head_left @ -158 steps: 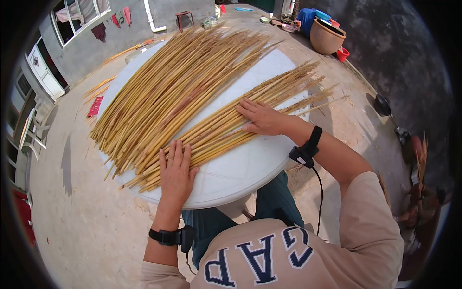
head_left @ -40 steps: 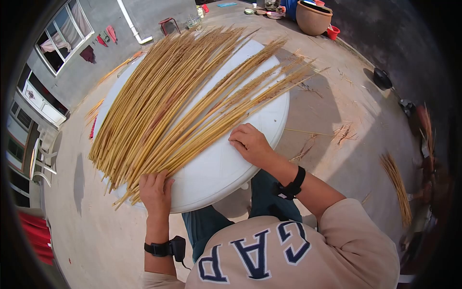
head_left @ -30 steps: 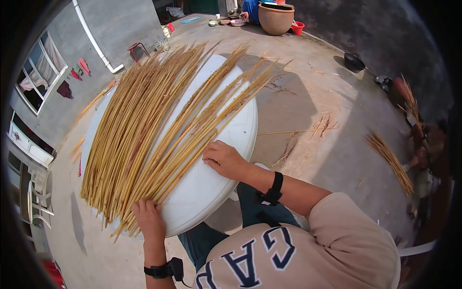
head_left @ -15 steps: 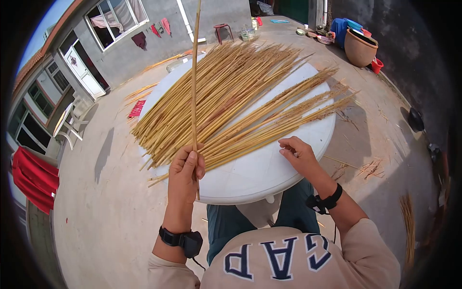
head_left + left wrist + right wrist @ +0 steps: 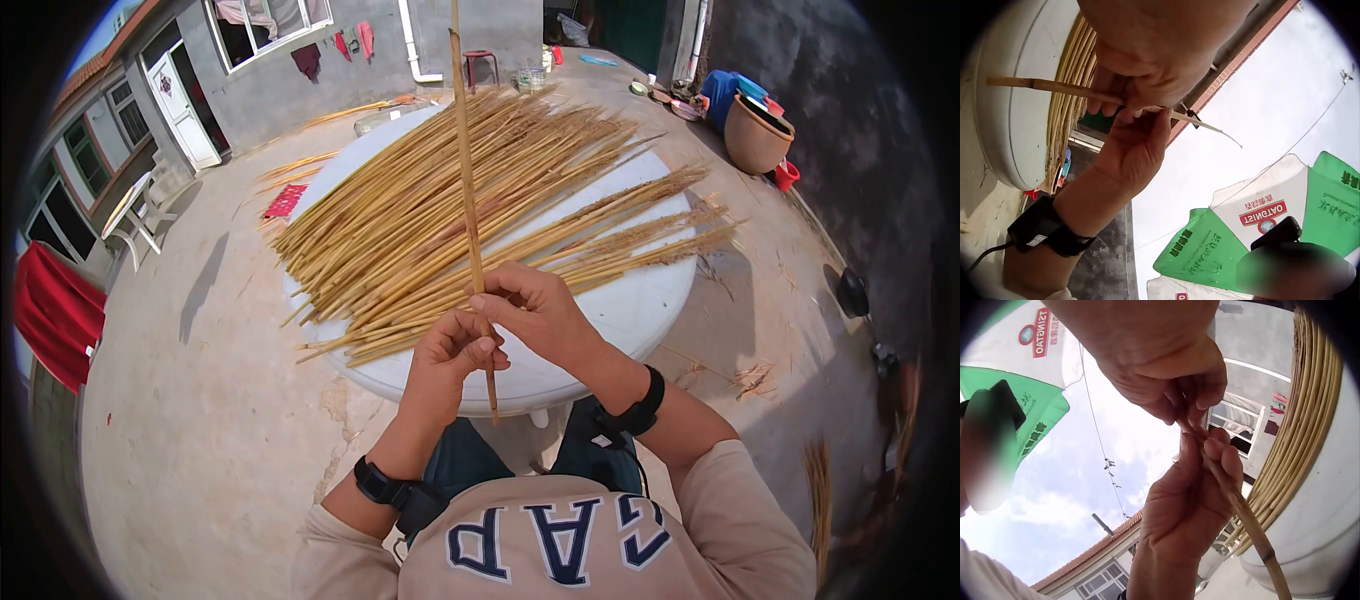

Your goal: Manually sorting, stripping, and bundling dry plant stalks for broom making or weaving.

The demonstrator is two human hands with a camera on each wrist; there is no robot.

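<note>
A single dry reed stalk (image 5: 465,160) stands nearly upright over the table's near edge. My left hand (image 5: 452,358) pinches it near its lower end. Just above, my right hand (image 5: 543,312) grips the same stalk between thumb and fingers. In the right wrist view, the jointed lower part of the stalk (image 5: 1254,534) sticks out below both hands. A broad layer of reed stalks (image 5: 430,215) with feathery brown heads covers much of the round white table (image 5: 640,295) behind my hands. A smaller row of stalks (image 5: 560,262) lies along its near side.
Big clay pot (image 5: 755,135) and red bucket (image 5: 787,176) stand by the dark wall. A white chair (image 5: 140,220) is at the left, a red stool (image 5: 481,68) at the back. More stalks (image 5: 820,500) lie on the ground at right. A green-and-white umbrella (image 5: 1210,247) is overhead.
Both hands were down at the stalks on the table. The left hand then raised one stalk upright; now the right hand has come left and grips it too.
</note>
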